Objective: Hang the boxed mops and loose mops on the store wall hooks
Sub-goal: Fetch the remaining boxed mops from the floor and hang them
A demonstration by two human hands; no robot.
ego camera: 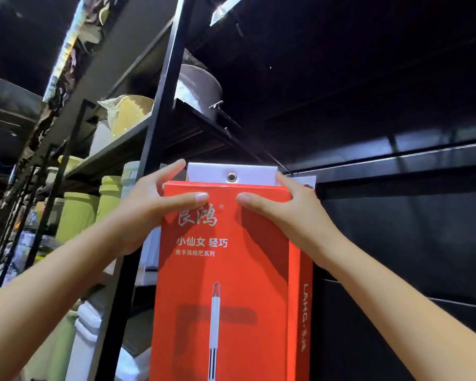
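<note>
We hold the red mop box (226, 270) upright against the dark wall (396, 229): left hand (149, 215) and right hand (291, 218) clamp its top corners, keeping the white tab's eyelet (231, 177) exposed for a hook.

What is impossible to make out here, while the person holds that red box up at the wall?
All in the head view:
- The wall hook: lost against the dark wall behind the red box; whether it passes through the eyelet cannot be told.
- The box's bottom: cut off by the lower edge.
- Some fingers of the left hand and right hand: hidden behind the box.
- The shelf goods at left: blurred.
</note>
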